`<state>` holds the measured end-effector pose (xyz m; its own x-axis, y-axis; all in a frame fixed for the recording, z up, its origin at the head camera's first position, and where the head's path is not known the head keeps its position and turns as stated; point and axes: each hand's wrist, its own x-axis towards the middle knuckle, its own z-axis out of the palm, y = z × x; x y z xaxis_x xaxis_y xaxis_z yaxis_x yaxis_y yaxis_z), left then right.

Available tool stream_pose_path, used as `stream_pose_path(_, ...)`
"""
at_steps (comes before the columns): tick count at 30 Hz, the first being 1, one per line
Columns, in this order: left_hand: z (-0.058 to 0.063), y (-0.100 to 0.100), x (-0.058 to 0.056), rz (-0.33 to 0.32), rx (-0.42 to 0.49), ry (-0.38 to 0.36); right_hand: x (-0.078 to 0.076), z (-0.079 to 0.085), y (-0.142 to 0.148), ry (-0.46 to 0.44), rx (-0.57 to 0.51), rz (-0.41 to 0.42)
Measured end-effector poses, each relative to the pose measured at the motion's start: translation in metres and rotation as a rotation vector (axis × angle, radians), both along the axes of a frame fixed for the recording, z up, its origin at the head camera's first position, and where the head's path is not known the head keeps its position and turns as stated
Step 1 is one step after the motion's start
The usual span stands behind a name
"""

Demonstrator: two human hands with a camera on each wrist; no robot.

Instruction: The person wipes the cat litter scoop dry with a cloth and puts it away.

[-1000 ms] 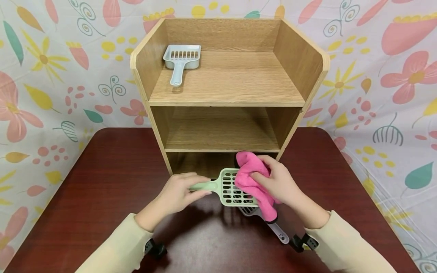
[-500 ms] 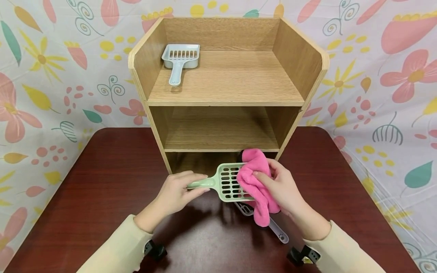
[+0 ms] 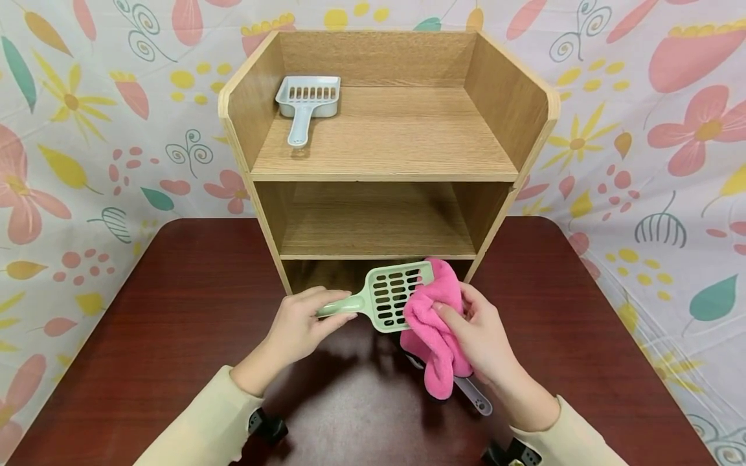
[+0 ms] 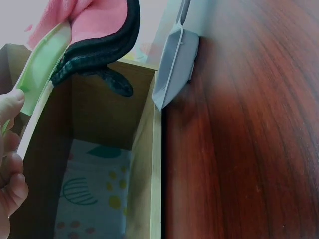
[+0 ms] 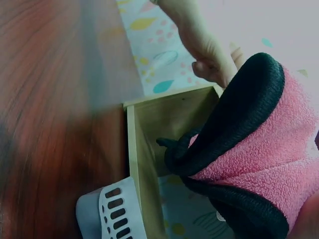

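My left hand (image 3: 305, 323) grips the handle of a pale green litter scoop (image 3: 384, 301), its slotted head raised above the table and pointing right. A bunched pink cloth (image 3: 434, 336) with dark edging is in my right hand (image 3: 484, 336), pinched between thumb and fingers. It covers the right end and lower right corner of the scoop's head. Below it, a grey litter scoop (image 3: 473, 396) lies on the table, mostly hidden by the cloth. In the left wrist view the pink cloth (image 4: 102, 20) hangs behind the green scoop (image 4: 45, 64).
A wooden shelf unit (image 3: 384, 176) stands at the back of the dark red table (image 3: 146, 336). On its top level, at the left, a light blue litter scoop (image 3: 300, 126) rests on a matching shallow holder. A patterned fabric backdrop (image 3: 612, 162) surrounds the table.
The green scoop's head has tilted upward at its right end. The cloth has slid down and outward, uncovering more slots, and now hides more of the grey scoop.
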<state>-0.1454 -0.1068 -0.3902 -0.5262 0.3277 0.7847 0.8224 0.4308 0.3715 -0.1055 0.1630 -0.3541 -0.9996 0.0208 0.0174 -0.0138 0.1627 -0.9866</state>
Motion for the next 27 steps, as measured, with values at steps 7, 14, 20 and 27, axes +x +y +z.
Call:
stream_pose_path(7, 0.002, 0.0, 0.0, -0.012, 0.008, -0.042, 0.005, -0.002, 0.001, -0.011, -0.012, -0.001)
stream_pose_path(14, 0.005, 0.002, 0.003, -0.074, -0.004, -0.1, -0.001, -0.002, 0.004, -0.01, 0.039, -0.011)
stream_pose_path(20, 0.006, 0.002, 0.004, -0.095, -0.026, -0.092, -0.008, 0.0, 0.005, -0.018, 0.035, -0.005)
stream_pose_path(27, 0.005, 0.004, 0.006, -0.139, -0.058, -0.062, -0.016, 0.004, 0.007, 0.003, 0.051, -0.022)
